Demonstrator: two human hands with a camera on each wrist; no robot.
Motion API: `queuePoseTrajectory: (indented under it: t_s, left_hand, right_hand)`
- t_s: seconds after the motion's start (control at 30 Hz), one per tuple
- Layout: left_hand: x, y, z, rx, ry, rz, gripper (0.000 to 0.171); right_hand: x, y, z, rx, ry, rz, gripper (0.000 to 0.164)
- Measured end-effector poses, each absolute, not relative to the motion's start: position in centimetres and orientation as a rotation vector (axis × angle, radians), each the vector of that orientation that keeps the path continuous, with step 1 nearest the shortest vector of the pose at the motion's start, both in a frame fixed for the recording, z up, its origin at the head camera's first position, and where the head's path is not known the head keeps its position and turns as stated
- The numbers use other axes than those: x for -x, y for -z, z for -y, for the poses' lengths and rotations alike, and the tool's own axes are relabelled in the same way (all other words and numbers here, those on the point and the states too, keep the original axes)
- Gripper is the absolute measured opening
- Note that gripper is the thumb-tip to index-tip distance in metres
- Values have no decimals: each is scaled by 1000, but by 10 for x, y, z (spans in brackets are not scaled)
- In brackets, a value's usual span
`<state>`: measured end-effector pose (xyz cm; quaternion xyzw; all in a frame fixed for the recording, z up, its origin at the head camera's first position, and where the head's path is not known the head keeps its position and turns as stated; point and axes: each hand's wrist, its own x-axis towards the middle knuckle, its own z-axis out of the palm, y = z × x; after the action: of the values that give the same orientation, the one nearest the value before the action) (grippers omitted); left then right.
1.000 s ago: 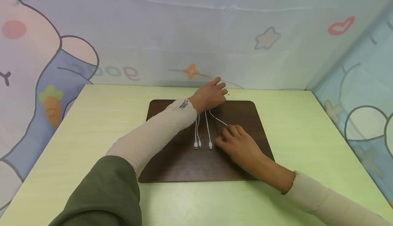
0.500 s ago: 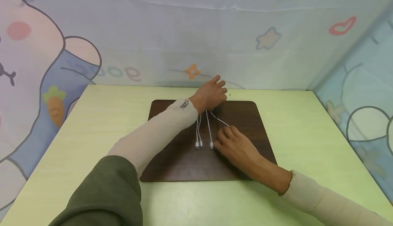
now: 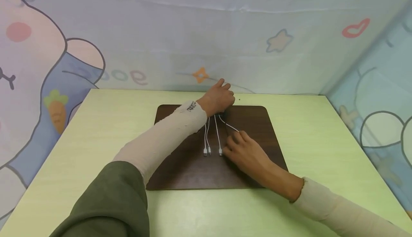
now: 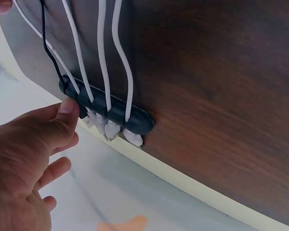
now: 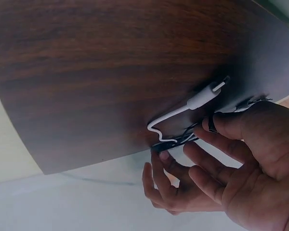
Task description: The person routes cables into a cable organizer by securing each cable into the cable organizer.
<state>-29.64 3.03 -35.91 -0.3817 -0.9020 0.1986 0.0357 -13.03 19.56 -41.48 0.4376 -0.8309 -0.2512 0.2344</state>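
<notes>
A black cable clip [image 4: 103, 107] with a row of slots lies near the far edge of the dark wood-grain board [image 3: 190, 174]. White cables [image 4: 103, 57] and a thin black cable [image 4: 44, 36] run through it. My left hand [image 3: 216, 99] pinches at the clip's end by the black cable, where a black plug shows beside the thumb; the exact contact is partly hidden. My right hand [image 3: 248, 154] pinches a black cable end [image 5: 212, 122] between thumb and index finger. A white plug [image 5: 202, 97] lies beside it on the board. Several white plugs poke out behind the clip.
White plugs [image 3: 220, 152] lie on the board left of my right hand. The board rests on a pale yellow table [image 3: 96, 129]. A printed cloth backdrop [image 3: 167, 33] rises behind the table and another stretch stands at the right side.
My right hand has shifted slightly left, toward the nearest white plug. The left hand remains at the clip with little movement.
</notes>
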Motion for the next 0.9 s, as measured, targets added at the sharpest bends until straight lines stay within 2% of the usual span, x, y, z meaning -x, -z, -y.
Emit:
queuePoseTrajectory:
  t_s: [0.07,0.37,0.9]
  left_hand:
    - [296,357,-27,1175,-574,2795,6]
    - [297,356,-28,1187,-567,2871,21]
    - [295,369,-18,1180,-513,2763,23]
  right_hand:
    - [130,416,-194,-1197,682,2280,12]
    - [131,417,-195,-1164,580,2313,11]
    - [135,416,-200,-1022,484,2425,17]
